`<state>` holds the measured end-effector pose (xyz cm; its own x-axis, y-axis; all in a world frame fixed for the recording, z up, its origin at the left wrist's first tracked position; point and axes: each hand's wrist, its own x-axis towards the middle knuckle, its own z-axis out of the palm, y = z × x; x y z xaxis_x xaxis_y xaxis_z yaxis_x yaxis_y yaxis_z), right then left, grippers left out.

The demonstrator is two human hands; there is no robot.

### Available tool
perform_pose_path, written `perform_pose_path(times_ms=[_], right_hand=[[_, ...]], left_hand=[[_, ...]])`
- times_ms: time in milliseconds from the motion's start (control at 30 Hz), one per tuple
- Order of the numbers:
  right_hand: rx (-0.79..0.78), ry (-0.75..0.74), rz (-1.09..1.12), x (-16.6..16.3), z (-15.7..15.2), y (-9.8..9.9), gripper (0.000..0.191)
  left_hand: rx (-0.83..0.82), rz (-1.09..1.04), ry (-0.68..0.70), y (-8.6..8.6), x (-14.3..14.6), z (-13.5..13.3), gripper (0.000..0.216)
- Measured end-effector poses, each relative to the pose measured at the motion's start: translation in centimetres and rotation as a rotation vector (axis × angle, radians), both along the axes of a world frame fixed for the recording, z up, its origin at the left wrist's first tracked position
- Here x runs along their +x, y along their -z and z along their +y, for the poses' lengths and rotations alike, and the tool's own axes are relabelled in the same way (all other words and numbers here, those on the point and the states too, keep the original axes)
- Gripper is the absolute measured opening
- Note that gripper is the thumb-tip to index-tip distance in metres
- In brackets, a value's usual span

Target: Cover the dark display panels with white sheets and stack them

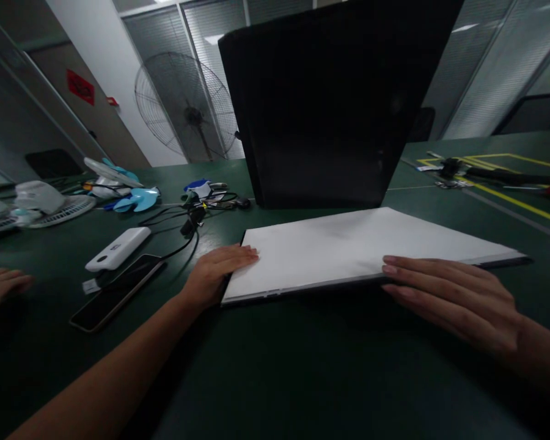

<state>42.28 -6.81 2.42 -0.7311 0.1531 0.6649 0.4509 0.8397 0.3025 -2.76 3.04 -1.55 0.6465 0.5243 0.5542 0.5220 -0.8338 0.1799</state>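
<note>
A flat slab with a white top [311,250] and a thin black underside lies in front of me, tilted slightly. It resembles a thick pad or an open hardcover, but its exact kind is unclear. A large black panel [325,110] stands upright along its back edge; whether the two are joined cannot be made out. My left hand [215,272] grips the slab's left edge, fingers on the white surface and thumb hidden. Along the front edge at right, my right hand [458,299] rests with fingers stretched out, their tips touching the rim.
Another person's hand [2,290] rests at the far left. Near it are a phone [119,293] and a white power bank [118,249]. Tangled cables [195,217] and small fans [137,198] sit farther back. Yellow tape [522,201] marks the green table [302,373] at right.
</note>
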Motion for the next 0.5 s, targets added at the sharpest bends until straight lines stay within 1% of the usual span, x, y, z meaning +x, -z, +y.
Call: perform_pose_path(times_ms=[67, 100, 133, 233, 300, 433, 500], right_hand=[[0.059, 0.021, 0.058, 0.4, 1.0, 0.6, 0.043], [0.086, 0.03, 0.074, 0.6, 1.4, 0.8, 0.049], [0.106, 0.039, 0.083, 0.7, 1.7, 1.1, 0.052], [0.097, 0.099, 0.09, 0.9, 1.9, 1.0, 0.04], [0.116, 0.163, 0.094, 0.9, 1.5, 0.2, 0.036], [0.243, 0.294, 0.028, 1.8, -0.3, -2.4, 0.035], [0.231, 0.337, -0.005, 2.9, -1.8, -3.0, 0.027]], left_hand=[[0.077, -0.059, 0.058, -0.4, 0.3, -0.5, 0.033], [0.102, -0.079, 0.059, -0.5, 0.5, -0.7, 0.034], [0.121, -0.091, 0.054, -0.7, 0.6, -0.9, 0.035], [0.168, -0.1, 0.069, -1.1, 1.0, -1.6, 0.033], [0.195, -0.106, 0.071, -1.5, 1.4, -2.2, 0.033], [0.327, -0.181, -0.008, -2.3, 2.6, -3.7, 0.036], [0.363, -0.215, -0.012, -2.5, 3.3, -4.3, 0.039]])
